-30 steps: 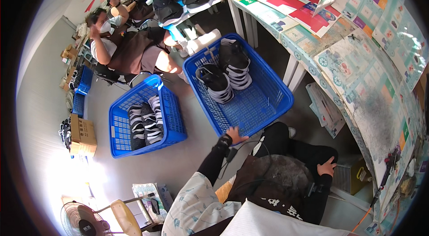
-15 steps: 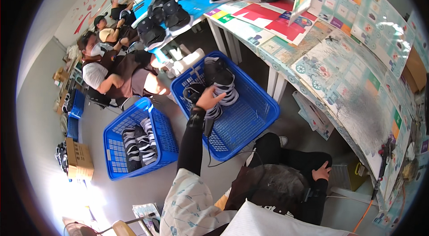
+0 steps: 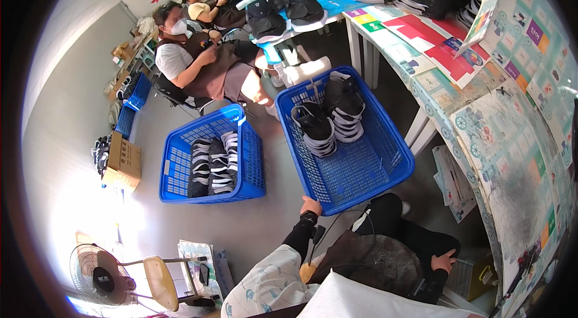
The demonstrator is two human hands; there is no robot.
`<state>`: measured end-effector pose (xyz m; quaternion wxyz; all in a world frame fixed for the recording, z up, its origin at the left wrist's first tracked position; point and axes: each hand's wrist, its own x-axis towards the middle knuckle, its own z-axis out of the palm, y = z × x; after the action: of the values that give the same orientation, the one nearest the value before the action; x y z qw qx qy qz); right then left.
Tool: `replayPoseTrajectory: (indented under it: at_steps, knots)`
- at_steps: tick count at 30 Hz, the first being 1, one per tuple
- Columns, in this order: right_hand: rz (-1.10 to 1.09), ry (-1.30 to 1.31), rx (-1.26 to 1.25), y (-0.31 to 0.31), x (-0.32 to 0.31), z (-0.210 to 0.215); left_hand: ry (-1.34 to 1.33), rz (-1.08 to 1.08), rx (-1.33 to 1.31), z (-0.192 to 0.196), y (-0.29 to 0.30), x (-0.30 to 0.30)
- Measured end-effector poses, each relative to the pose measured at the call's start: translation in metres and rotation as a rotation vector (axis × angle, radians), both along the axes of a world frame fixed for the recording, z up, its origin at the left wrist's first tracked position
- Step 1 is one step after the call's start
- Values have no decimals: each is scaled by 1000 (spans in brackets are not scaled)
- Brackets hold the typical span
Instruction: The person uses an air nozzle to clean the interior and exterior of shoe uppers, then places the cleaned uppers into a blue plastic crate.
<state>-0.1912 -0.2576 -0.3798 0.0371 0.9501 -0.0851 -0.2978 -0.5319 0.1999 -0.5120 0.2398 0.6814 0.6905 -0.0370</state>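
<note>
left hand [image 3: 310,205] is pulled back out of the blue basket [image 3: 361,173], now curled on its near rim, nothing carried | right hand [image 3: 444,261] flat on thigh, empty | shoe parts [image 3: 330,118] left stacked centre frame, none taken

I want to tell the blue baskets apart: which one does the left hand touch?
The bigger basket beside the table; the left hand rests at its near corner. The other basket lies apart, farther left.
</note>
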Motion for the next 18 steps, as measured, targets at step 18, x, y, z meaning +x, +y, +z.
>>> replayPoseTrajectory:
  at_steps: [18]
  knots:
    - [5, -12, -59, -17, -1, -8, -23, 61, -116, -46, 10, 19]
